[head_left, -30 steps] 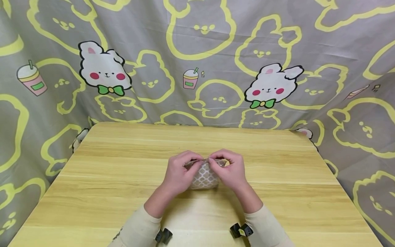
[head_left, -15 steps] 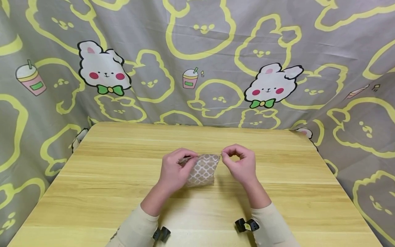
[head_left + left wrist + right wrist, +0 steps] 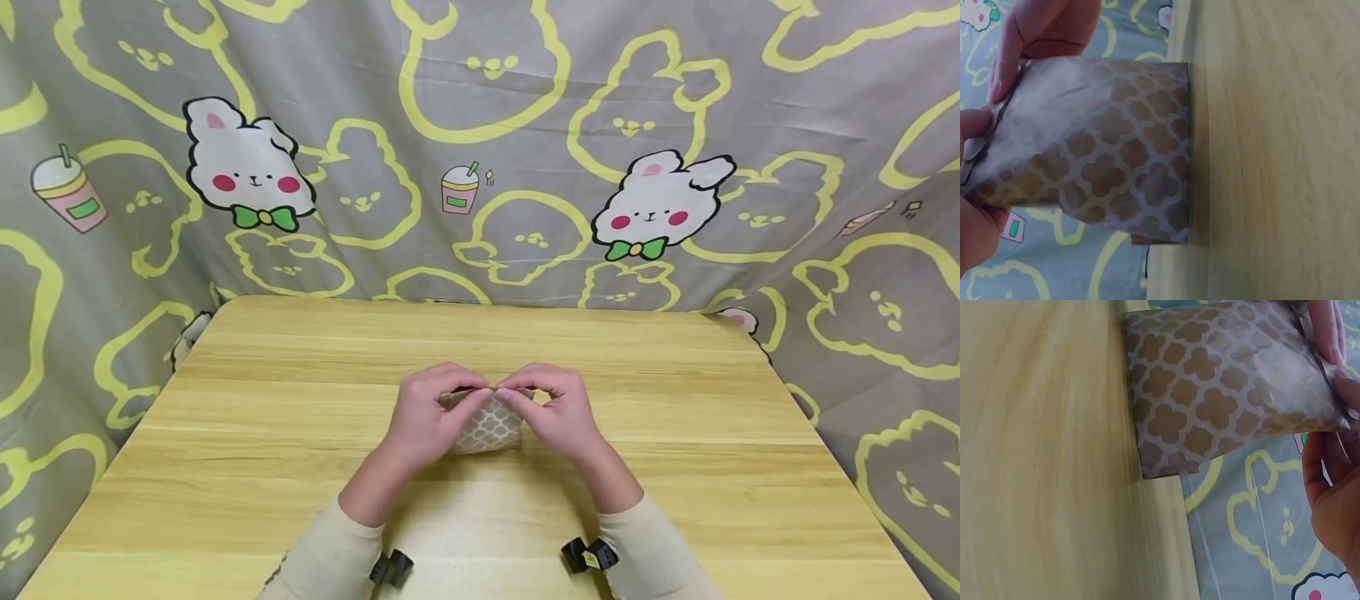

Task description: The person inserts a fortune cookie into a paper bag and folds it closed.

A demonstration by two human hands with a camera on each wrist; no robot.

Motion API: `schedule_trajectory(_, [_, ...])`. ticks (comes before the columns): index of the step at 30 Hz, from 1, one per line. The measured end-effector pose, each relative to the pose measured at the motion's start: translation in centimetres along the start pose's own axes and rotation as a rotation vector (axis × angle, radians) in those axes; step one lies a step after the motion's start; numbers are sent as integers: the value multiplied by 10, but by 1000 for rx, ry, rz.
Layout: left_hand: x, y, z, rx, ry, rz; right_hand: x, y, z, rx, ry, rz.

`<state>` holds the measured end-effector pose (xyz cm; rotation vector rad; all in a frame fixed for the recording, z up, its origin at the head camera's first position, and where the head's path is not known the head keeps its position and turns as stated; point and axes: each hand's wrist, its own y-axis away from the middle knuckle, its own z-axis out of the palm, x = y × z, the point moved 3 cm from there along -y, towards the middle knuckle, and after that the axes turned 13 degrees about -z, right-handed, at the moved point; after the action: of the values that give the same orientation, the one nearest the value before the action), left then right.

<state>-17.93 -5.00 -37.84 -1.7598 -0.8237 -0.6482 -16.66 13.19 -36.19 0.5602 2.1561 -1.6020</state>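
A small brown paper bag (image 3: 489, 427) with a white quatrefoil pattern stands upright on the wooden table (image 3: 300, 467), near the middle. Both hands meet at its top edge. My left hand (image 3: 441, 398) pinches the top at its left part, and my right hand (image 3: 542, 395) pinches it just to the right. In the left wrist view the bag (image 3: 1116, 156) stands on its base against the tabletop, with fingertips (image 3: 1004, 81) on its folded top. In the right wrist view the bag (image 3: 1210, 394) shows the same, with fingers (image 3: 1329, 331) at its top edge.
A grey cloth (image 3: 480, 150) printed with yellow outlines and white rabbits hangs behind and around the table. Both forearms wear cream sleeves (image 3: 330, 550) with black wrist mounts (image 3: 390, 568). Bare tabletop lies on every side of the bag.
Half a second ago my right hand was out at the bag's right top corner, with the top spread wide. It has moved back left to meet the left hand at the middle.
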Motion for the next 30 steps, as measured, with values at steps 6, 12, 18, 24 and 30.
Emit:
schedule_trajectory(6, [5, -2, -1, -20, -94, 16, -2, -1, 0, -19, 2, -4])
schedule_trajectory(12, [6, -4, -7, -34, -172, 8, -2, 0, -5, -21, 25, 4])
schedule_trajectory(18, [3, -6, -25, -88, -166, -54, 1, 2, -8, -13, 22, 35])
schedule_trajectory(24, [-3, -8, -43, -146, -168, -158, 3, 3, -11, -6, 23, 39])
schedule_trajectory(30, [-6, -9, -48, -139, -200, -197, 5, 3, -14, -46, 30, 142])
